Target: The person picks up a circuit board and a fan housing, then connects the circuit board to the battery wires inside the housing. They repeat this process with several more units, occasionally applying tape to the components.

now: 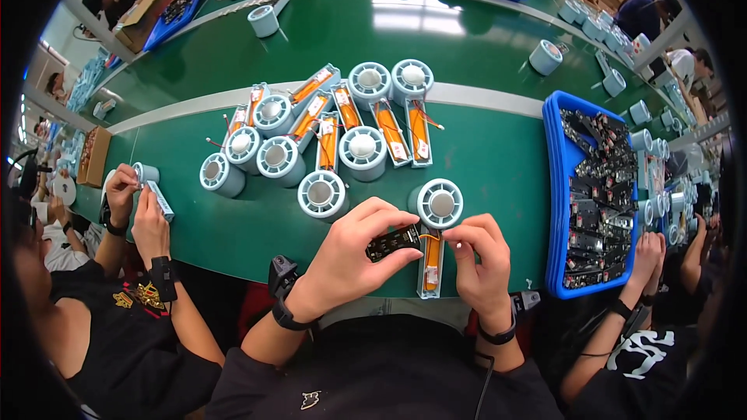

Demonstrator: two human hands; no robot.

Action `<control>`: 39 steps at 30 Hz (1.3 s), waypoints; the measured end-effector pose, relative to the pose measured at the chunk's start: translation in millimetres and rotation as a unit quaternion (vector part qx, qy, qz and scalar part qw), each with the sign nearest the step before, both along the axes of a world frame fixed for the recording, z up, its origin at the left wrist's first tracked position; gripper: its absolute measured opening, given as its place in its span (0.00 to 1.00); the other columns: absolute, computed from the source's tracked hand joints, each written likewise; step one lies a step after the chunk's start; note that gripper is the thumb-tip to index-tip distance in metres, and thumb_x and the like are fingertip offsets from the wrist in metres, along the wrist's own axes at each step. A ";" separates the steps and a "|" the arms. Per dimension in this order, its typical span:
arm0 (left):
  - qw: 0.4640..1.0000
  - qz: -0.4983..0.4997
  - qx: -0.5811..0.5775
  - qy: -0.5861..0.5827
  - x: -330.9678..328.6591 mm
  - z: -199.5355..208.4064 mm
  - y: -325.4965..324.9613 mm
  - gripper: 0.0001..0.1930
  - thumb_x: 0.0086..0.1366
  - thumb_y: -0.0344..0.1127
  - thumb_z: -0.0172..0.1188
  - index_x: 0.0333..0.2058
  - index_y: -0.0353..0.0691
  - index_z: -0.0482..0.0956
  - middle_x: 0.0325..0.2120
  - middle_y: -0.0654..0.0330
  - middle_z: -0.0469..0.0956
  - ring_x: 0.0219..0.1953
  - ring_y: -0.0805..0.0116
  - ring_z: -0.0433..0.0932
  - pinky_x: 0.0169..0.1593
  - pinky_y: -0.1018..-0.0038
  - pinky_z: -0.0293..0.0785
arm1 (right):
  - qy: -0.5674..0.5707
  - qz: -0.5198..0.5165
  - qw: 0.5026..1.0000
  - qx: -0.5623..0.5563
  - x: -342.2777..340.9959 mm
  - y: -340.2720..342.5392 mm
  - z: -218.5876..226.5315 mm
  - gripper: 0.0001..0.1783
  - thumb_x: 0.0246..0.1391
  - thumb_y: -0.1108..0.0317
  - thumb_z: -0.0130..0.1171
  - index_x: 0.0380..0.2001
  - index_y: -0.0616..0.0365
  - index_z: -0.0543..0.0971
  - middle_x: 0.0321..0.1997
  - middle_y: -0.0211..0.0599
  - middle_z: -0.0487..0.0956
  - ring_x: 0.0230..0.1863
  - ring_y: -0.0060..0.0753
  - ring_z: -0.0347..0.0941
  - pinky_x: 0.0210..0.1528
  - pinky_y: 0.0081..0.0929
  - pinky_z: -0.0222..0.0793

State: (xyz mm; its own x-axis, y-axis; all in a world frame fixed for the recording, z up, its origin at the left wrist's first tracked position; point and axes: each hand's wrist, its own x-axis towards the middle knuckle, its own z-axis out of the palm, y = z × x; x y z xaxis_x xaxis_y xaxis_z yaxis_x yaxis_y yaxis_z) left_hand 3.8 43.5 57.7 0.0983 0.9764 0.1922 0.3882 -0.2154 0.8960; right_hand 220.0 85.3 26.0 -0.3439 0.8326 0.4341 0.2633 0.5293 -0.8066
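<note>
Left hand (346,253) pinching circuit board (394,244), pale-blue units (362,146) beyond, blue trays (555,202) right

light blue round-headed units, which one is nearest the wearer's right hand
The unit just beyond the right hand, its handle pointing toward the picture's lower edge; it sits apart from the cluster of units farther up and left.

Faint pale print on the black circuit board (393,243), small marks on white labels of the orange batteries (327,148), and bold lettering on a co-worker's black shirt (640,354) cannot be read.
</note>
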 end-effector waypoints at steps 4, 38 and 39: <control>0.994 -0.026 0.076 0.067 1.3 -6.3 -2.1 0.21 0.52 0.24 0.75 0.47 0.39 0.84 0.42 0.57 0.80 0.39 0.65 0.80 0.42 0.73 0.77 | 0.072 0.018 0.995 -0.064 -5.4 -3.2 -2.5 0.08 0.59 0.83 0.61 0.41 0.64 0.84 0.36 0.39 0.83 0.27 0.22 0.76 0.31 0.19 0.71; 0.961 0.080 0.245 0.102 23.4 -25.7 -8.2 0.21 0.47 0.21 0.74 0.44 0.37 0.86 0.41 0.59 0.82 0.41 0.61 0.82 0.43 0.67 0.79 | 0.024 0.080 0.995 -0.053 -12.4 -8.4 6.1 0.09 0.50 0.85 0.65 0.35 0.65 0.84 0.31 0.44 0.86 0.24 0.34 0.83 0.25 0.23 0.74; 0.953 0.093 0.258 0.126 27.3 -23.0 -8.6 0.20 0.47 0.22 0.74 0.43 0.37 0.86 0.40 0.60 0.82 0.41 0.61 0.82 0.42 0.67 0.78 | 0.033 0.057 0.997 -0.050 -13.0 -11.9 5.2 0.09 0.50 0.84 0.65 0.36 0.65 0.84 0.30 0.44 0.86 0.23 0.33 0.82 0.25 0.22 0.73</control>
